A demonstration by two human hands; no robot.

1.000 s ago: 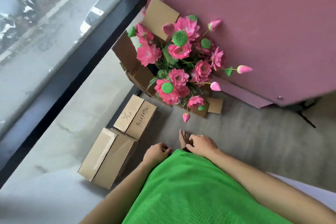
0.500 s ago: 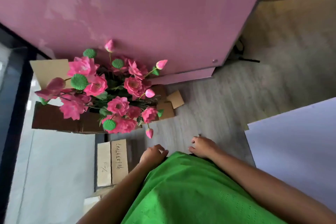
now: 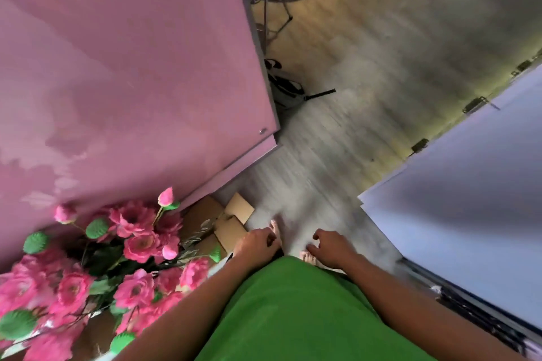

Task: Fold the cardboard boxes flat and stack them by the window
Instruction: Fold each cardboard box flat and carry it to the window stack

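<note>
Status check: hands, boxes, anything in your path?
Left hand and right hand empty. Brown cardboard box open, under pink artificial flowers. Floor ahead clear.

A bunch of pink artificial flowers (image 3: 123,267) with green seed pods fills the lower left, against a tall pink panel (image 3: 132,67). Grey wood-look floor (image 3: 366,132) runs up the middle. A pale lilac board (image 3: 469,205) lies at right. Dark stand legs (image 3: 281,9) sit at the top, blurred.

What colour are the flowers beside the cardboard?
Pink flowers, with green pods; head view.
</note>
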